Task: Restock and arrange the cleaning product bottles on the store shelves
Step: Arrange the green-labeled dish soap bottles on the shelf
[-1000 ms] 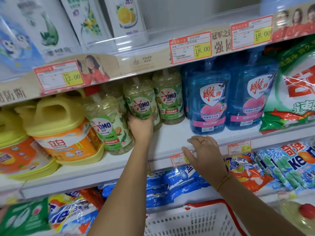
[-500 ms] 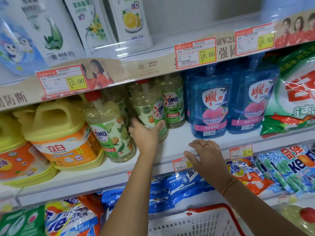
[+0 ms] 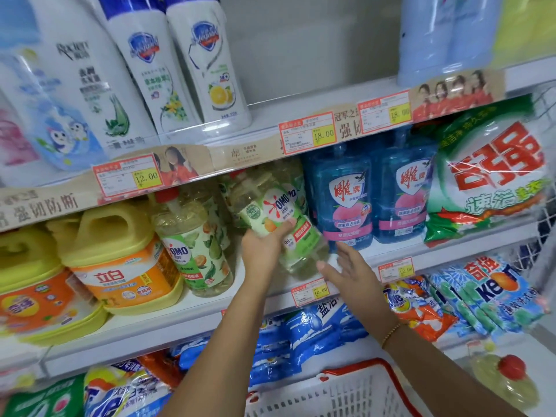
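My left hand (image 3: 264, 248) grips a clear green-labelled OMO bottle (image 3: 282, 224), tilted with its top leaning left, above the front of the middle shelf (image 3: 210, 314). Just right of the bottle's base, my right hand (image 3: 349, 269) is held with straight spread fingers, nothing in it. Another OMO bottle (image 3: 192, 245) with a red cap stands upright to the left. More OMO bottles stand behind the tilted one, partly hidden. Two blue bottles (image 3: 346, 200) stand to the right.
Yellow-capped orange jugs (image 3: 120, 260) fill the shelf's left end and a green detergent bag (image 3: 493, 182) its right end. White bottles (image 3: 207, 64) stand on the upper shelf. Bagged detergents lie below, above a white basket with red rim (image 3: 340, 392). A yellow bottle (image 3: 505, 377) is at lower right.
My left hand has pulled the OMO bottle forward and tilted it. My right hand has lifted off the shelf edge and moved up beside the bottle's base. The view has shifted upward.
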`<state>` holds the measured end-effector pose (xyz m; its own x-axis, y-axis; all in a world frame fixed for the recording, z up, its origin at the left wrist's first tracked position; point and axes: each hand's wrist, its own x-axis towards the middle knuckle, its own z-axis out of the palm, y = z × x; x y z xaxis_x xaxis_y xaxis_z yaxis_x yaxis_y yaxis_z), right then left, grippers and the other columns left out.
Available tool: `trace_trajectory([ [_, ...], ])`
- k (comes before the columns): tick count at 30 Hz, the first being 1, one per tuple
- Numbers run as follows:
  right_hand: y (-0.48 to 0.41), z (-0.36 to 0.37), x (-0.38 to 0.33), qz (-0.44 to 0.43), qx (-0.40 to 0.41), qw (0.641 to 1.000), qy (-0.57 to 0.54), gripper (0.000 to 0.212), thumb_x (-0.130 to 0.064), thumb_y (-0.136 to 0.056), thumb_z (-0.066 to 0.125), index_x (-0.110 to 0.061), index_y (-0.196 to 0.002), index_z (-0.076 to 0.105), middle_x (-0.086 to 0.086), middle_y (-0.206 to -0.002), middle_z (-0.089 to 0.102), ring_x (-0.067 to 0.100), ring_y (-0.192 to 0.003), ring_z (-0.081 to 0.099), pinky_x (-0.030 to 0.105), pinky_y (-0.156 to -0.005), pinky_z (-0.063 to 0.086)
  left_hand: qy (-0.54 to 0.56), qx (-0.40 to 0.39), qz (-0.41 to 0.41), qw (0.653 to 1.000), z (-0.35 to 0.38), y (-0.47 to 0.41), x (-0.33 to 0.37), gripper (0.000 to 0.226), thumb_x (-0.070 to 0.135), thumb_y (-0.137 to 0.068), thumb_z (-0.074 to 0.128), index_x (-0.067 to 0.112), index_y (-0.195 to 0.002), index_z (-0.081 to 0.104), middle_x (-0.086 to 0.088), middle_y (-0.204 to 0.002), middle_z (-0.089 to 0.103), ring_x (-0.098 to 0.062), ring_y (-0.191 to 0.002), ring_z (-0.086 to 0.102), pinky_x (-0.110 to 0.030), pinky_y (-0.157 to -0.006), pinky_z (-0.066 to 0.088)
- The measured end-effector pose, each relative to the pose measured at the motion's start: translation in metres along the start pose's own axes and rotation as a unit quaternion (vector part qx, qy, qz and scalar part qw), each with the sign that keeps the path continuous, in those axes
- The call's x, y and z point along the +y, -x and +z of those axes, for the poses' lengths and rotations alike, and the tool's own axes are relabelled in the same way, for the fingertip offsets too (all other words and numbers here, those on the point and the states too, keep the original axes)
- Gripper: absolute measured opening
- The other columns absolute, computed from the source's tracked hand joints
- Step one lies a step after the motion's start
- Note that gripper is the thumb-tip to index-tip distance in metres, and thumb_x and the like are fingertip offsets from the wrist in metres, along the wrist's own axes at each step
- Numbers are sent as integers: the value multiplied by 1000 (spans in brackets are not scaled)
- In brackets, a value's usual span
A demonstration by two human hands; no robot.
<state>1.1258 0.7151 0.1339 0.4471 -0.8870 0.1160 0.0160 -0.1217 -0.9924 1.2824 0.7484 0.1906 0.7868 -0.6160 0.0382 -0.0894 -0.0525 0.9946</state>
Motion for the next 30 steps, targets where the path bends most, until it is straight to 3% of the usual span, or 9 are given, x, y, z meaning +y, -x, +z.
trace_trajectory([
  [3, 11, -11, -15, 70, 3, 987, -145, 54, -35, -80, 71, -37, -126, 42, -4, -126, 53, 12, -109, 56, 34, -93, 46, 102, -59, -71, 990, 4, 22, 16, 26, 27, -74, 81, 13, -94, 71, -2, -82, 76, -17, -74, 73, -33, -73, 57],
  [6, 26, -22, -14, 114, -58, 960, -250, 74, -43, -66, 73, -31, -133, 43, 3, -114, 66, 23, -99, 68, 43, -89, 53, 152, -106, -98, 978, 4, 52, 20, 20, 21, -80, 74, 11, -96, 68, -2, -76, 75, -11, -62, 71, -23, -53, 53],
  [9, 39, -28, 5, 120, -100, 939, -308, 98, -38, -55, 89, -24, -138, 40, 15, -129, 58, 35, -108, 64, 51, -82, 55, 153, -172, -99, 968, 0, 89, 14, 25, 15, -78, 73, 7, -101, 67, -4, -82, 76, -15, -70, 73, -26, -55, 56],
  [13, 47, -52, 11, 113, -208, 915, -327, 84, -11, -64, 85, -25, -136, 45, 18, -130, 58, 39, -117, 58, 53, -89, 51, 89, -217, -20, 972, -16, 111, -5, 54, 17, -59, 87, 8, -107, 65, -8, -100, 74, -24, -93, 71, -34, -78, 58],
  [16, 44, -63, 16, 90, -248, 914, -307, 105, -3, -52, 91, -20, -141, 37, 25, -132, 54, 42, -119, 55, 49, -90, 52, 23, -223, 58, 973, -35, 122, -6, 46, 12, -56, 85, 14, -100, 68, -4, -97, 75, -19, -91, 72, -27, -76, 55],
  [20, 42, -59, 10, 48, -262, 902, -340, 105, 9, -56, 83, -22, -143, 34, 28, -139, 45, 44, -127, 46, 52, -98, 47, -4, -242, 148, 959, -44, 134, 18, 56, -8, -57, 86, 17, -102, 64, 12, -92, 75, -5, -89, 70, -15, -74, 52],
  [22, 42, -56, 2, 30, -268, 887, -374, 103, 12, -60, 78, -17, -146, 30, 29, -141, 42, 45, -129, 43, 51, -99, 46, 19, -242, 181, 953, -45, 137, 33, 64, -11, -55, 83, 11, -110, 59, 11, -97, 74, -5, -94, 69, -14, -76, 51],
  [26, 44, -42, -10, 36, -296, 851, -431, 104, 7, -63, 81, -14, -148, 25, 30, -143, 39, 46, -132, 39, 57, -102, 40, 61, -248, 222, 941, -52, 134, 53, 84, -6, -51, 88, 11, -124, 51, 2, -115, 69, -15, -110, 65, -29, -90, 53],
  [30, 54, -28, -14, 26, -332, 813, -478, 89, 10, -80, 63, -19, -147, 13, 23, -145, 40, 41, -134, 38, 57, -104, 37, 47, -253, 252, 933, -61, 138, 66, 94, 18, -49, 91, 18, -131, 47, 0, -126, 62, -17, -118, 59, -41, -100, 49],
])
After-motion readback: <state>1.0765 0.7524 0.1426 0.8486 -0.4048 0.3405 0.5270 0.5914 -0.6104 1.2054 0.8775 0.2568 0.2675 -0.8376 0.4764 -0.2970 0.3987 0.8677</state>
